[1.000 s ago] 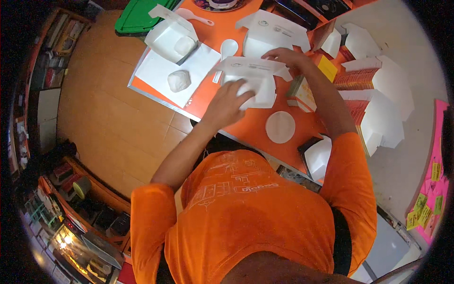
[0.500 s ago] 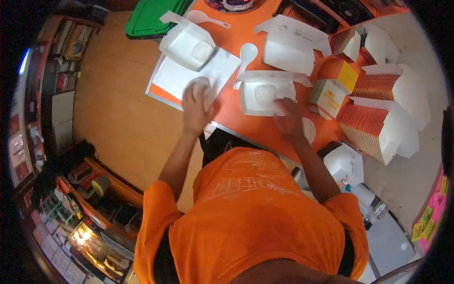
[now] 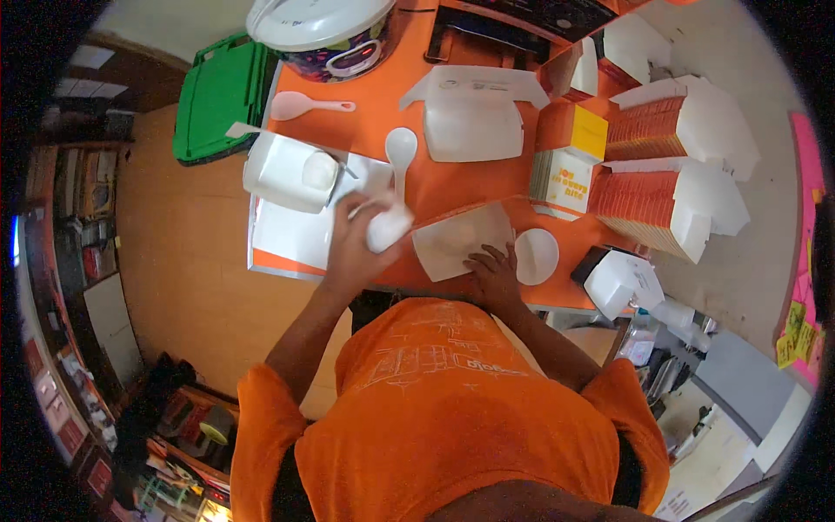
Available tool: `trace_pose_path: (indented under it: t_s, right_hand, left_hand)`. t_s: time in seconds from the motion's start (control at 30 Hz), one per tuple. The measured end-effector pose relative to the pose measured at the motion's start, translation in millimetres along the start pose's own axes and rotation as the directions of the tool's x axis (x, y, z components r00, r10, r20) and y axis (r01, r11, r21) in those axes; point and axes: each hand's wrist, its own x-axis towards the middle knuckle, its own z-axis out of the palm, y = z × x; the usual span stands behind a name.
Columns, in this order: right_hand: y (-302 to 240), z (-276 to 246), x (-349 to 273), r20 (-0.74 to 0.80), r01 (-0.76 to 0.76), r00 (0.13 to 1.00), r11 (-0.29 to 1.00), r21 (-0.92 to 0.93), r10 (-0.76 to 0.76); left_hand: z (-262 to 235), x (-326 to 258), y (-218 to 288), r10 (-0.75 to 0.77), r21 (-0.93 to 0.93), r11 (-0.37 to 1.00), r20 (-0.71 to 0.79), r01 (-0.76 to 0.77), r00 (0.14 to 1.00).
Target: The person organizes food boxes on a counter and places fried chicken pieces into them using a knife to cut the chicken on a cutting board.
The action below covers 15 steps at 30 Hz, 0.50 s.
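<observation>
My left hand (image 3: 355,239) is closed around a rounded white bundle (image 3: 389,228), slightly blurred, above the near part of the table. My right hand (image 3: 496,271) has its fingers on the near right side of a white paper carton (image 3: 452,235) and its thumb along the edge. The carton's inside is blurred, and no round white lump is plain in it. To the left, another open carton (image 3: 283,174) holds a round white lump (image 3: 319,170). A third white carton (image 3: 474,130) stands farther back with its flap up. Beside my right hand is a round white dish (image 3: 537,257).
A white spoon (image 3: 402,152) and a pink rice paddle (image 3: 309,106) lie on the orange table (image 3: 435,187). A lidded tub (image 3: 326,43) stands behind, with a green lid (image 3: 222,100) at the left. Stacked folded cartons (image 3: 639,196) line the right side.
The view has swung so the tub shows more. My left hand has moved right and raised the white bundle. My right hand has come down onto the near carton, where a white lump showed before.
</observation>
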Motion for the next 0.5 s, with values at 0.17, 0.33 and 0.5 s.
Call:
trace_pose_path:
  t_s: [0.17,0.33,0.5]
  right_hand:
    - [-24.4,6.6,-16.8,-0.299,-0.091,0.949,0.995,0.037,0.098]
    - [-39.3,46.5,-18.0,-0.043,-0.483,0.56,0.368,0.795,0.827]
    - [-49.4,25.0,-10.5,-0.243,-0.526,0.664,0.672,0.521,0.707]
  left_hand:
    - [68.3,159.4,36.4,0.545,0.06,0.789,0.388,-0.611,0.743]
    - [157.5,244.0,-32.0,0.514,0.182,0.442,0.751,-0.878,0.415]
    - [135.1,205.4,-26.0,0.575,0.034,0.676,0.6,-0.736,0.556]
